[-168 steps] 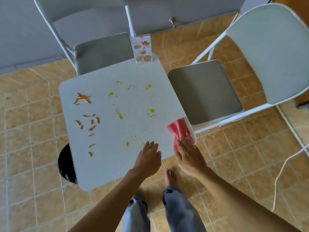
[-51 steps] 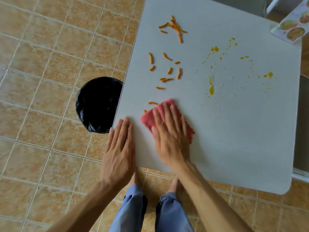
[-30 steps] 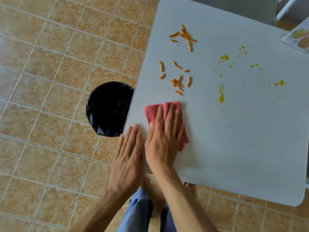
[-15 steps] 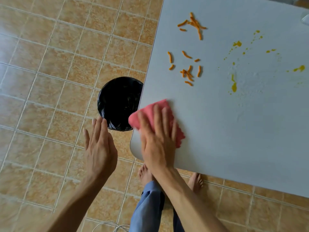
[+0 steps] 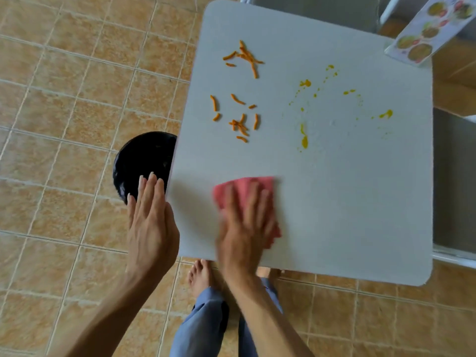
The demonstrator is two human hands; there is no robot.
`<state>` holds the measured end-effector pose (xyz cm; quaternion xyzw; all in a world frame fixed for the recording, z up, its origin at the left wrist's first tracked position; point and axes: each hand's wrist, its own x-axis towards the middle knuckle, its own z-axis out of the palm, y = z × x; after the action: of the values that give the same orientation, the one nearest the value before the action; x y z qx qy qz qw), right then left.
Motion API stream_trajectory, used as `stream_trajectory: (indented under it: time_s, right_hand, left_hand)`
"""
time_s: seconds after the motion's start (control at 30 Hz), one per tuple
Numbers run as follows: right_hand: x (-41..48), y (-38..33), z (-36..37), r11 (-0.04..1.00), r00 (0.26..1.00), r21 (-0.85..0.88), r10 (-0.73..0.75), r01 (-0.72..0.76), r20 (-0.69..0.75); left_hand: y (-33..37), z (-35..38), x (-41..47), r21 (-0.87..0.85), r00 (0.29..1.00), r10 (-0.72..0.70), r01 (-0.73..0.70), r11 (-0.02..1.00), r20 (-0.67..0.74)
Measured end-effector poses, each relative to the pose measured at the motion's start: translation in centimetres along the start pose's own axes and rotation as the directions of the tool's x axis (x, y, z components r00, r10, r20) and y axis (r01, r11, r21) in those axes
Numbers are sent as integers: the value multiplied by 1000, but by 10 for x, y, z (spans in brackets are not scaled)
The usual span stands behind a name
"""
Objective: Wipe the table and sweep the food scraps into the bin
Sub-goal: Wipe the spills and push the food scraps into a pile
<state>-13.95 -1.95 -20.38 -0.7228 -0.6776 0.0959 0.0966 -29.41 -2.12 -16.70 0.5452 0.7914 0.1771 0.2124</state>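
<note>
My right hand (image 5: pixel 244 228) lies flat on a pink cloth (image 5: pixel 247 186), pressing it onto the near part of the white table (image 5: pixel 347 202); the hand is blurred by motion. My left hand (image 5: pixel 150 222) is held flat with fingers together against the table's left edge, just above the black-lined bin (image 5: pixel 140 161) on the floor. Several orange food scraps (image 5: pixel 239 122) lie on the table's left part, with another cluster (image 5: pixel 244 56) farther back. Yellow sauce spots (image 5: pixel 304 140) dot the table's middle and right.
A menu card (image 5: pixel 432 27) stands at the table's far right corner. Grey folding chair seats sit behind the table (image 5: pixel 322 6) and to its right (image 5: pixel 456 181). The floor is tan tile. My bare feet (image 5: pixel 201 276) are under the near edge.
My right hand has slid the cloth rightward, away from the table's left edge. My left hand has come in from beside the bin to rest against that edge.
</note>
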Motion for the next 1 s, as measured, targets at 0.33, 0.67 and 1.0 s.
stream_trajectory:
  time_s: [0.33, 0.67, 1.0]
  right_hand:
    - [44, 127, -39, 998, 998, -58, 34, -36, -48]
    - [46, 226, -70, 993, 1000, -117, 18, -19, -5]
    - [77, 221, -77, 961, 954, -38, -268, 275, 130]
  left_hand:
    - [80, 54, -4, -52, 980, 182, -178, 983, 79]
    - [174, 131, 21, -39, 973, 228, -228, 973, 15]
    - [187, 153, 20, 191, 993, 117, -116, 975, 3]
